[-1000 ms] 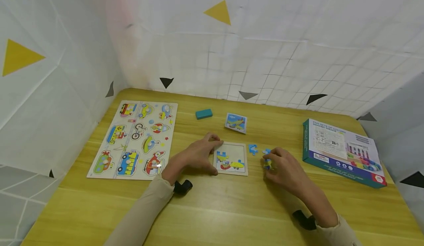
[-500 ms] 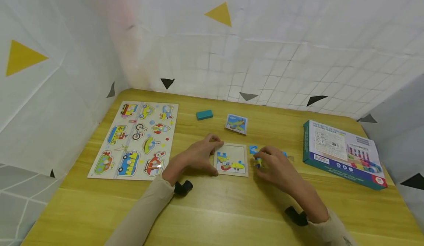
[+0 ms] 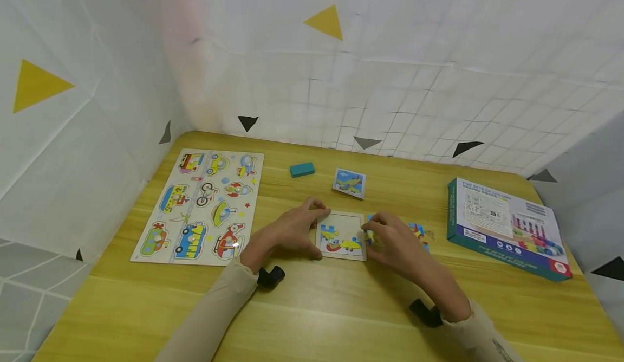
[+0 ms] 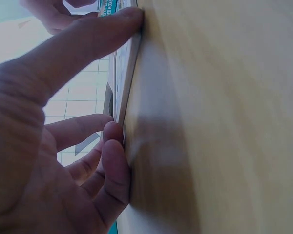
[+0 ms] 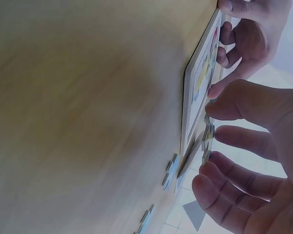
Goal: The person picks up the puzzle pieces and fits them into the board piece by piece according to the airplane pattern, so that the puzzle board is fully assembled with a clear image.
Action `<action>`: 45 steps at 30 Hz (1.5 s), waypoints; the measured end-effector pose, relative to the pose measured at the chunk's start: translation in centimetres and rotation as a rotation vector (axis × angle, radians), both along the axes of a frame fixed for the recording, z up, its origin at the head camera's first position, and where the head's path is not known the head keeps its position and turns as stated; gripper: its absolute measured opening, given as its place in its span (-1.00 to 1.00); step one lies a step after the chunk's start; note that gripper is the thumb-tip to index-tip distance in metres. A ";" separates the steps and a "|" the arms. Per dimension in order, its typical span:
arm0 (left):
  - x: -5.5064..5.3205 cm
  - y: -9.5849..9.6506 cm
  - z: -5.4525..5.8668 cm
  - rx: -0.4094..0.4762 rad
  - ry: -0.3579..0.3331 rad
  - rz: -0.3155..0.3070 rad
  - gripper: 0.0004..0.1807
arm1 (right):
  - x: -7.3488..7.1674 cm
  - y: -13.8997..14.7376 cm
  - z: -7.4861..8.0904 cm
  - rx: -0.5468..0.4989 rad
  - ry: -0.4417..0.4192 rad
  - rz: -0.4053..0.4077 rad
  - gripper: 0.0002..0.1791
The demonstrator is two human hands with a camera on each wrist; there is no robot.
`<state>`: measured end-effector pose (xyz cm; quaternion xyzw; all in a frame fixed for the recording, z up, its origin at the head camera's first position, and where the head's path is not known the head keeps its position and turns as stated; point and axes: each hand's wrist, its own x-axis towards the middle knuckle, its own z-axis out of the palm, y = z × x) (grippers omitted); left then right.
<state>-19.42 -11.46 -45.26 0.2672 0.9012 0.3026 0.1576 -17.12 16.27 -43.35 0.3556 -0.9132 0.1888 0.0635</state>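
A small square jigsaw tray (image 3: 348,222) lies mid-table with some airplane pieces fitted along its near part. My left hand (image 3: 292,229) grips the tray's left side, thumb at the near corner and fingers at the far one. In the left wrist view that thumb (image 4: 88,46) presses the tray's edge. Between thumb and fingertips my right hand (image 3: 400,247) pinches a yellow-and-blue jigsaw piece (image 5: 208,139), held on edge beside the tray's right rim. Behind the right hand, loose jigsaw pieces (image 3: 419,233) show partly; the hand hides the rest.
A folded airplane picture card (image 3: 349,182) lies beyond the tray, with a teal block (image 3: 302,169) to its left. A vehicle peg puzzle board (image 3: 209,159) fills the left. A flat bead-set box (image 3: 487,215) lies at the right. White sheeting (image 3: 273,75) rises behind the table.
My right hand has moved left with the pinched jigsaw piece, up to the tray's right rim, uncovering loose pieces on its right. The left hand has stayed on the tray.
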 end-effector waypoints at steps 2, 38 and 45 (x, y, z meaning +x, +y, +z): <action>0.0 0.0 0.0 0.001 0.005 -0.001 0.15 | -0.1 -0.2 0.1 -0.003 -0.002 0.009 -0.61; 0.0 0.0 0.1 0.005 -0.018 -0.005 0.10 | -1.1 -3.6 -0.3 -0.019 -0.029 0.082 -0.58; -0.1 -0.1 0.0 0.009 -0.011 -0.008 0.11 | -1.0 -4.0 -0.4 -0.006 -0.039 0.077 -0.60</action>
